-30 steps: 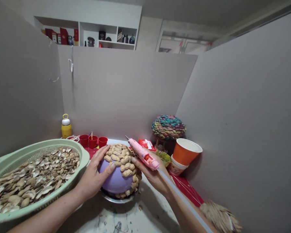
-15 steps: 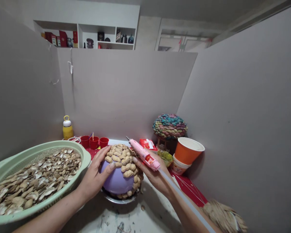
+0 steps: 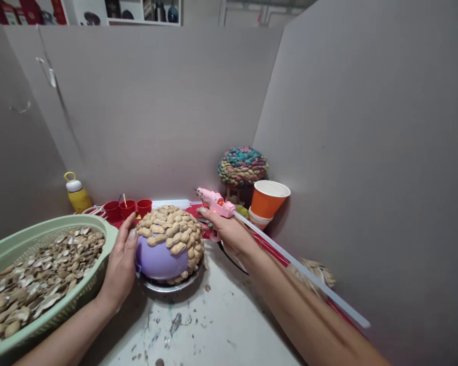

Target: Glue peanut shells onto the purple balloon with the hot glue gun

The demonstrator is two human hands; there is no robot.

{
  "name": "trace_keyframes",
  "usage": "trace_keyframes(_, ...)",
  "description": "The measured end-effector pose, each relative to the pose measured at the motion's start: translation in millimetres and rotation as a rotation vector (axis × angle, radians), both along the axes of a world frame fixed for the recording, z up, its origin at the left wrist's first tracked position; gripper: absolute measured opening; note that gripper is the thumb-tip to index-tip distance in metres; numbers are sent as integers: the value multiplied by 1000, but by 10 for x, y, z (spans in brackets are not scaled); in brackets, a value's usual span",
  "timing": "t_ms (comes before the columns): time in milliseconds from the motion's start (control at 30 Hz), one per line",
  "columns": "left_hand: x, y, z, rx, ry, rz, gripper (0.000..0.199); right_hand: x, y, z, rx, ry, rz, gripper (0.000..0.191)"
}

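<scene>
Purple ball (image 3: 161, 260) sits in a shallow metal dish (image 3: 170, 288) on the counter (image 3: 202, 325), near the middle of my view and between the two hands. I note whole peanuts (image 3: 171, 227) packed over its top and down its right side; the lower left front is bare purple. Left hand (image 3: 119, 264): fingers extended and held together along the ball's left side, thumb at the purple surface; I read this grip as uncurled, resting rather than clasping. Right hand (image 3: 229, 233): grip wrapped around the handle of a pink glue gun (image 3: 212, 202), just beyond the ball's right side. I see the nozzle pointing left and slightly up, near the ball's upper right edge; I cannot judge its depth from here. A long glue stick (image 3: 303, 268) runs out of the gun's rear, over the right forearm, and a black cord (image 3: 232, 260) hangs below. To the left I record a green basket (image 3: 95, 220) full of shells (image 3: 41, 287), near the left hand. Behind the ball stand red cups (image 3: 127, 209) and a tilted yellow bottle (image 3: 78, 198); at back right, a multicoloured knobbly ball (image 3: 242, 166) and an orange tub (image 3: 267, 202). Dark smears and crumbs mark the counter in front.
</scene>
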State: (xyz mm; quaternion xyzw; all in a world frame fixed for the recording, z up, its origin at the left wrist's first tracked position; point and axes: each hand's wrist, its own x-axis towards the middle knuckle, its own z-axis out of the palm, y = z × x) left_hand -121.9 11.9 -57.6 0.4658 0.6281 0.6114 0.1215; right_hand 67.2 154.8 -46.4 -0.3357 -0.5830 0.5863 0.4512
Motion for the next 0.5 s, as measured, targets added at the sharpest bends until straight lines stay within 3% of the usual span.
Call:
trace_keyframes(133, 51, -4, -70, -14, -81, -5, 61, -84, -14, -5, -200, 64, 65, 16)
trace_keyframes(300, 88, -17, -116, -1, -141, -9, 60, -107, -49, 50, -306, 148, 78, 5)
trace_keyframes(500, 196, -119, -120, 7, -161, 38, 58, -82, -40, 45, -348, 168, 111, 13)
